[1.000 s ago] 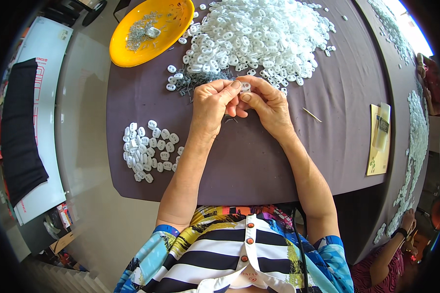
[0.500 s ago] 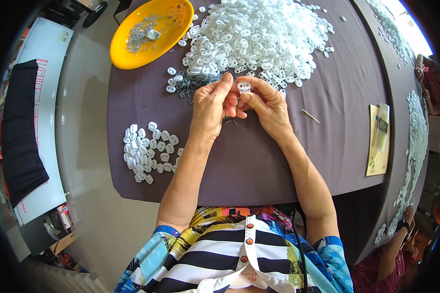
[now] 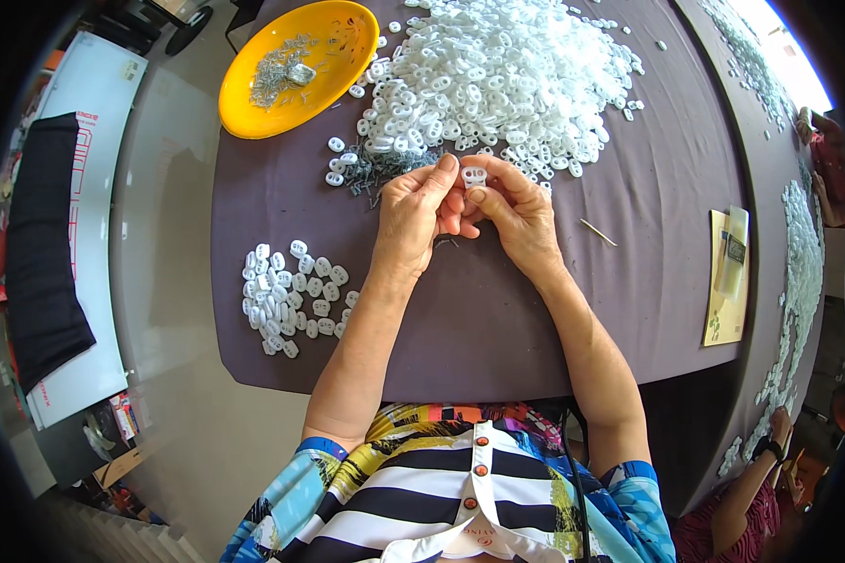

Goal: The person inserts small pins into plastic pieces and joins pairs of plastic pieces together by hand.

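Observation:
Between the thumb and index finger of my right hand is a small white oval plastic piece with two holes. Close beside it, my left hand has its thumb and fingers pinched together at the piece's left side. Whether those fingers grip a tiny part is hidden. Just beyond my hands spreads a large heap of similar white two-hole pieces. A small pile of thin dark grey parts lies at the heap's near left edge. Left of my forearm sit several white pieces with darker filled holes.
A yellow oval plate at the far left carries small silvery parts. On the brown-covered table lie a thin stick and, farther right, a tan card or packet. Another person's hand is at the neighbouring table, among more white pieces.
Both hands stay together on the white piece, which is tilted slightly differently. The whole view has shifted a little, so the table appears slightly lower and to the right.

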The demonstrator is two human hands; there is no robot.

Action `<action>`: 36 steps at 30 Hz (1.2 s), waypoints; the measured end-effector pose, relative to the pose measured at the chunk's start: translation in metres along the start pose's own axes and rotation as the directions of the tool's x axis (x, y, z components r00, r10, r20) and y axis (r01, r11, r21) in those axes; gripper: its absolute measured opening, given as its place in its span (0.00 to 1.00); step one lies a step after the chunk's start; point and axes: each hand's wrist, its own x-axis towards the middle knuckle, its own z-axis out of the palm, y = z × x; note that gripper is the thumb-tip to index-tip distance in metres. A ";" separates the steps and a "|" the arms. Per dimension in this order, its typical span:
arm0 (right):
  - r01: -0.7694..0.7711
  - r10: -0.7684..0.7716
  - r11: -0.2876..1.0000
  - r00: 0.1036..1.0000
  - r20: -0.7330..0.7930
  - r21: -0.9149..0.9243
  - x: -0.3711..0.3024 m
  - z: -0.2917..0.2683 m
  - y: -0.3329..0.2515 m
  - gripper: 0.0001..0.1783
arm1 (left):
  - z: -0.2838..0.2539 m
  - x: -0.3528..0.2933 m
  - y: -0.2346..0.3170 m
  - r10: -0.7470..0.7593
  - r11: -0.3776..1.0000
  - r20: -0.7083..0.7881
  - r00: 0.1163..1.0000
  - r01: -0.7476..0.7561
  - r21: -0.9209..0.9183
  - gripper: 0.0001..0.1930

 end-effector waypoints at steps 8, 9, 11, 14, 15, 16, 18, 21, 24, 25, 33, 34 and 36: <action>0.009 -0.009 1.000 1.000 -0.016 -0.013 0.000 0.000 0.000 0.15 | -0.001 0.001 -0.002 -0.006 1.000 0.001 1.000 0.006 0.018 0.12; 0.013 -0.013 1.000 1.000 -0.021 -0.010 0.001 0.000 0.001 0.15 | -0.001 0.001 -0.002 -0.012 1.000 -0.001 1.000 0.012 0.017 0.12; 0.018 -0.018 1.000 1.000 -0.025 -0.007 0.000 0.001 0.000 0.15 | -0.003 0.001 -0.003 -0.008 1.000 0.008 1.000 0.008 0.028 0.12; 0.009 -0.009 1.000 1.000 -0.021 -0.004 -0.001 0.001 0.000 0.15 | -0.002 0.001 -0.002 -0.002 0.999 0.017 1.000 0.001 0.039 0.12; 0.004 -0.004 1.000 1.000 -0.022 0.012 -0.001 0.001 -0.001 0.15 | -0.001 0.001 -0.002 0.003 0.999 0.017 1.000 -0.003 0.041 0.12; 0.000 0.000 1.000 1.000 -0.025 0.027 -0.001 0.001 -0.001 0.15 | 0.000 0.001 -0.002 0.002 0.999 0.019 1.000 -0.003 0.042 0.12; 0.004 -0.003 0.999 1.000 -0.020 0.048 0.001 0.000 0.000 0.15 | 0.000 0.000 -0.002 0.000 0.999 0.012 1.000 0.000 0.042 0.11; -0.018 0.021 0.994 0.999 -0.027 0.105 0.002 -0.002 0.001 0.15 | 0.000 0.001 -0.003 0.016 0.999 0.029 0.999 -0.017 0.027 0.12; -0.058 0.064 0.986 0.997 -0.035 0.156 0.004 -0.008 0.000 0.15 | 0.003 0.001 -0.004 0.001 1.000 0.023 1.000 -0.002 0.029 0.11; -0.079 0.086 0.982 0.996 -0.032 0.171 0.004 -0.008 0.000 0.15 | 0.003 0.000 -0.004 0.001 1.000 0.026 1.000 -0.002 0.031 0.11; -0.063 0.064 0.987 0.998 0.000 0.146 0.003 -0.005 0.000 0.14 | 0.002 0.000 -0.003 0.008 1.000 -0.016 1.000 -0.008 0.026 0.11; -0.039 0.036 0.995 0.999 0.027 0.095 0.003 -0.005 0.000 0.13 | 0.001 0.001 -0.003 0.008 1.000 -0.018 1.000 -0.008 0.025 0.11; -0.031 0.030 0.997 0.999 0.024 0.069 0.002 -0.004 0.001 0.13 | -0.001 0.001 -0.002 0.017 0.998 0.014 1.000 -0.017 0.061 0.11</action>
